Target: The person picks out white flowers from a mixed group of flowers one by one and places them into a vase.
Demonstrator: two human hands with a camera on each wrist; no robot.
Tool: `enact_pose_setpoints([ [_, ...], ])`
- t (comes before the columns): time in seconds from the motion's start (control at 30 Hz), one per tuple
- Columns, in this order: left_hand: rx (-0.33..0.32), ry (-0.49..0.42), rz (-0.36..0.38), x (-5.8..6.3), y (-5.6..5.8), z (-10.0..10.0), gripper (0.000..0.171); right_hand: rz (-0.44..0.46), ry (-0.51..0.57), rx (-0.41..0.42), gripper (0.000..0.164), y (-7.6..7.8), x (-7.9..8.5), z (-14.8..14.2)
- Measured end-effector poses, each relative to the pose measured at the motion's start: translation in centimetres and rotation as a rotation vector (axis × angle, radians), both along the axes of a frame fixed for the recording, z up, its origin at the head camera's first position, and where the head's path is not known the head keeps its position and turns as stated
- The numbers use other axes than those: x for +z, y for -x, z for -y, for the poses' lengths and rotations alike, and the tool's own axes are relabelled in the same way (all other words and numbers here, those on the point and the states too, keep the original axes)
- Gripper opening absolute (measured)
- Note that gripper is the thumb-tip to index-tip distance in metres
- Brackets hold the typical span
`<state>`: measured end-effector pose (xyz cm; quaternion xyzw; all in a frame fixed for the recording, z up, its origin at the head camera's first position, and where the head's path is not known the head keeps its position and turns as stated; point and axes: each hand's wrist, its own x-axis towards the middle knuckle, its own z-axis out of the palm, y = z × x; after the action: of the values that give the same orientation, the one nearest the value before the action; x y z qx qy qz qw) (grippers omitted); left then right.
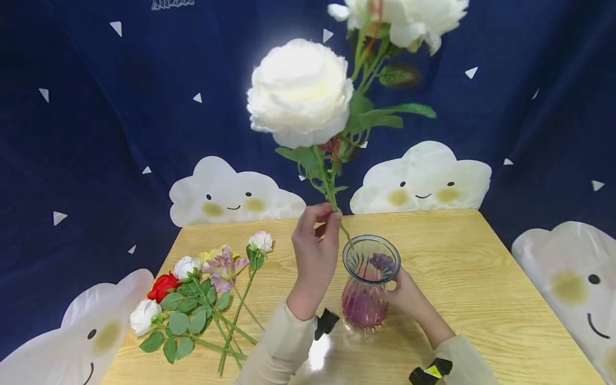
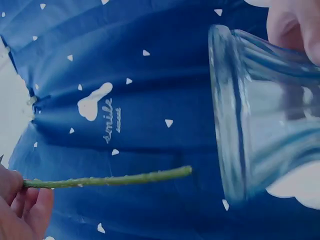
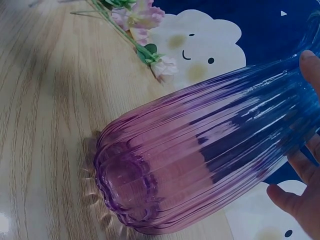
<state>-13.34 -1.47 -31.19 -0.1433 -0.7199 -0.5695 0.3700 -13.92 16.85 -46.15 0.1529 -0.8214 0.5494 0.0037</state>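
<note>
My left hand (image 1: 315, 251) pinches the green stem (image 2: 110, 180) of a tall spray of white artificial flowers, whose large bloom (image 1: 300, 93) rises above the hand. More white petals (image 1: 423, 24) at the top are cut off by the head view's edge. In the left wrist view the stem's cut end is just short of the rim (image 2: 227, 115) of a ribbed glass vase, bluish above and purple below. The vase (image 3: 165, 160) stands upright on the table, and my right hand (image 1: 404, 294) grips it around the neck from the right. Some right fingers are hidden behind the glass.
On the table's left lies a loose pile of artificial flowers: a red rose (image 1: 163, 286), several white ones and a lilac flower (image 1: 225, 269), their stems pointing to the front. A dark blue cloth with white clouds (image 1: 421, 179) hangs behind the wooden table (image 1: 462, 278).
</note>
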Motion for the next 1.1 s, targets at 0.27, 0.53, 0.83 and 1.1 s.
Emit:
enact_pose_setpoints([
  [0.27, -0.136, 0.135, 0.180, -1.6, 0.3, -1.1, 0.020, -0.006, -0.014, -0.013, 0.071, 0.1, -0.1, 0.1],
  [0.53, -0.089, 0.329, 0.378, -4.0, 0.1, -1.4, 0.016, 0.046, -0.013, -0.024, 0.074, -0.1, -0.1, 0.1],
  [0.83, 0.150, 0.591, 0.328, -5.0, -0.1, -0.8, 0.015, 0.005, 0.017, 0.000, 0.071, -0.1, -0.3, 0.3],
  [1.1, 0.152, 0.681, 0.237, -5.3, 0.2, -1.0, 0.012, -0.033, 0.009, 0.008, 0.072, 0.2, -0.4, 0.0],
])
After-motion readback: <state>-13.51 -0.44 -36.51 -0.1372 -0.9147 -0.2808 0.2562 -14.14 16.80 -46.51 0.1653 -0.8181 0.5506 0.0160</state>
